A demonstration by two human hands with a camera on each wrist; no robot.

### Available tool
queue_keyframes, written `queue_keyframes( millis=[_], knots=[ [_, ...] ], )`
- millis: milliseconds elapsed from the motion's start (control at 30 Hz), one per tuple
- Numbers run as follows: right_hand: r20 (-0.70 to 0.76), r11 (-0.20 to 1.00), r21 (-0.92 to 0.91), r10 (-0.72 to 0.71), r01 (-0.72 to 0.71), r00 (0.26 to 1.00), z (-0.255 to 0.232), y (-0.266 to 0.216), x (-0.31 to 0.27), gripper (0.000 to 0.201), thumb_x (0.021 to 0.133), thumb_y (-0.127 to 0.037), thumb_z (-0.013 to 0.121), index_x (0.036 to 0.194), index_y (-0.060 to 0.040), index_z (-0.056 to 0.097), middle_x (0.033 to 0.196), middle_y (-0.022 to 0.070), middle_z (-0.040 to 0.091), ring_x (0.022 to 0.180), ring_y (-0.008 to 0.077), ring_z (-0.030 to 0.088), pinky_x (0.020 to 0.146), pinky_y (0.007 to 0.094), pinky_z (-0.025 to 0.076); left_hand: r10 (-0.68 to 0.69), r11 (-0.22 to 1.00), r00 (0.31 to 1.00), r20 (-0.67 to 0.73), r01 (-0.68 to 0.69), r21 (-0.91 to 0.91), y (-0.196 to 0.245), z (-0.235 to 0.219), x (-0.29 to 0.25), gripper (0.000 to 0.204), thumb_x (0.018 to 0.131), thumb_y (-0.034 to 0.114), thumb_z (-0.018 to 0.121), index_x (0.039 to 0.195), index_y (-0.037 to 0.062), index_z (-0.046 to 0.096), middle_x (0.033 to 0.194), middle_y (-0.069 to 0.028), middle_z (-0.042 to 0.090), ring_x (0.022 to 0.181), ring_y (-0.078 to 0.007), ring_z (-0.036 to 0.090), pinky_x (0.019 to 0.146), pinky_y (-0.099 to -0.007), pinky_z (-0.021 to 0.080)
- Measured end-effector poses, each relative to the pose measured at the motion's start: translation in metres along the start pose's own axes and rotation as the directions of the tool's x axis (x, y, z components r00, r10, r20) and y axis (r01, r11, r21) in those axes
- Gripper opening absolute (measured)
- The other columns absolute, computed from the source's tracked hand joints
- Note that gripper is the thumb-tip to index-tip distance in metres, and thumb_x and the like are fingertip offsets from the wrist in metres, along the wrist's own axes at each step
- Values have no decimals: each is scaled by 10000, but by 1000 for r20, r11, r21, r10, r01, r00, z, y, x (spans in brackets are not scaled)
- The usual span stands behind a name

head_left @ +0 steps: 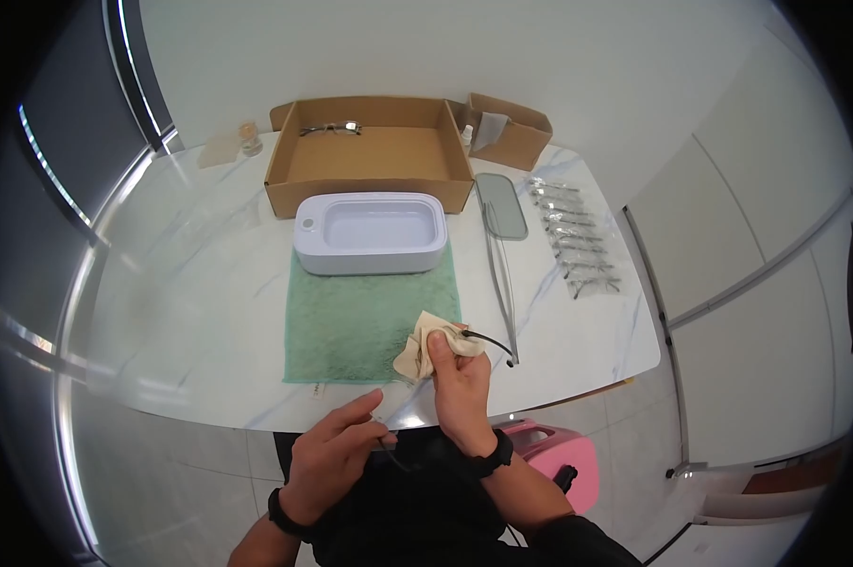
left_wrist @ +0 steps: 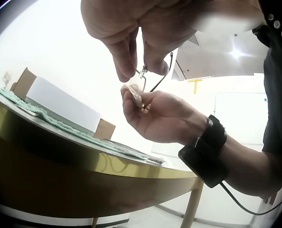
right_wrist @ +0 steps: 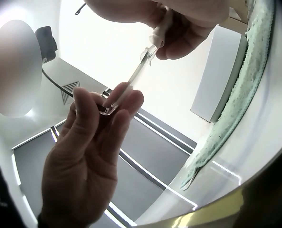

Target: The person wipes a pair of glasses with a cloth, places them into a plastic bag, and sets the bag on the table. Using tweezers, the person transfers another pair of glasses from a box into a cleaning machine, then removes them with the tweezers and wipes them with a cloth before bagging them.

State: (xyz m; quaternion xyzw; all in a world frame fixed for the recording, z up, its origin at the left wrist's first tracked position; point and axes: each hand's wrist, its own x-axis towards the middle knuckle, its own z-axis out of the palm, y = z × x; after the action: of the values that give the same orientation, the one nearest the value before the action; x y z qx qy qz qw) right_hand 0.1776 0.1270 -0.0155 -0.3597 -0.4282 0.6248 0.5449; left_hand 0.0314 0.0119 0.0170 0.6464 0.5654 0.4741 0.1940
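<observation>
A pair of eyeglasses [right_wrist: 139, 68] with clear lenses and dark temples is held between both hands, above the table's near edge. My left hand [head_left: 330, 455] pinches one end of the frame near the hinge, its fingers on both sides. With thumb and fingers, my right hand [head_left: 460, 383] grips a crumpled cream cloth [head_left: 413, 360] folded over the other end of the eyeglasses. One dark temple [head_left: 489, 341] sticks out to the right past that hand. The cloth and fingers hide part of the lenses in the head view.
A lilac-white cleaner tub [head_left: 370, 262] stands on a green towel [head_left: 351, 326]. Behind it, a cardboard box [head_left: 370, 194] contains another pair of glasses [head_left: 332, 128]. To the right are a grey lid [head_left: 504, 203], tweezers [head_left: 502, 293], several bagged glasses [head_left: 573, 236] and a smaller box [head_left: 526, 137].
</observation>
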Motion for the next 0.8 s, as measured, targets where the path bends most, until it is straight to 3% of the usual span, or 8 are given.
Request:
queue_keyframes(
  millis=[67, 167, 300, 367, 433, 533, 700, 800],
  knots=[
    [-13, 1000, 8, 6, -6, 1000, -2, 4, 2, 225, 1000, -206, 591, 1079, 5, 579, 949, 23, 634, 851, 73, 587, 768, 240, 485, 6, 1000, 1000, -15, -6, -23, 1, 2, -1, 194, 754, -62, 726, 901, 63, 706, 1168, -137, 674, 849, -222, 724, 731, -294, 593],
    [-32, 985, 125, 127, -123, 991, -5, 6, 3, 299, 1041, -258, 488, 1148, 14, 552, 991, 91, 665, 877, 166, 665, 792, 310, 543, 5, 1000, 999, -36, -5, -19, 1, 2, -3, 201, 748, -76, 725, 893, 60, 705, 1169, -140, 674, 835, -221, 725, 715, -289, 593],
    [232, 910, 285, 240, -302, 943, -8, -8, 6, 321, 1041, -204, 458, 1247, 38, 503, 1158, 179, 632, 1061, 258, 637, 931, 373, 510, -107, 991, 992, -64, 101, -89, -7, -4, -6, 181, 754, -87, 721, 881, 40, 697, 1155, -142, 679, 820, -210, 722, 715, -286, 592],
    [315, 867, 326, 277, -377, 908, -11, -20, 8, 346, 1036, -167, 453, 1304, 51, 469, 1237, 214, 600, 1142, 293, 608, 994, 393, 482, -210, 946, 975, -70, 185, -265, -12, -9, -6, 159, 776, -103, 700, 887, 9, 684, 1137, -164, 681, 813, -197, 719, 715, -284, 592],
    [447, 818, 284, 348, -500, 824, -14, -33, 10, 440, 1004, -86, 451, 1405, 69, 362, 1356, 255, 504, 1250, 341, 527, 1091, 427, 400, -209, 943, 975, -79, 180, -280, -16, -14, -6, 153, 786, -109, 687, 896, -2, 677, 1131, -177, 681, 819, -194, 716, 718, -284, 592],
    [507, 774, 270, 392, -573, 768, -20, -42, 10, 553, 935, 2, 458, 1456, 70, 288, 1420, 261, 433, 1332, 340, 446, 1139, 441, 337, -191, 943, 977, -94, 155, -295, -21, -19, -6, 148, 804, -118, 667, 910, -15, 665, 1126, -197, 677, 832, -191, 712, 720, -284, 591],
    [517, 716, 375, 366, -589, 774, -25, -39, 9, 689, 812, 39, 469, 1470, 56, 267, 1452, 256, 390, 1377, 351, 379, 1178, 446, 272, -233, 931, 965, -123, 185, -316, -18, -21, -5, 208, 745, -144, 733, 890, -16, 658, 1139, -183, 679, 842, -158, 671, 751, -271, 553],
    [523, 648, 468, 345, -601, 779, -24, -39, 3, 746, 762, 35, 470, 1478, 46, 260, 1467, 244, 375, 1385, 359, 363, 1191, 449, 248, -122, 973, 978, -169, 85, -213, -19, -20, -4, 207, 745, -131, 741, 888, -6, 659, 1119, -178, 687, 828, -159, 677, 736, -273, 556]
  ],
)
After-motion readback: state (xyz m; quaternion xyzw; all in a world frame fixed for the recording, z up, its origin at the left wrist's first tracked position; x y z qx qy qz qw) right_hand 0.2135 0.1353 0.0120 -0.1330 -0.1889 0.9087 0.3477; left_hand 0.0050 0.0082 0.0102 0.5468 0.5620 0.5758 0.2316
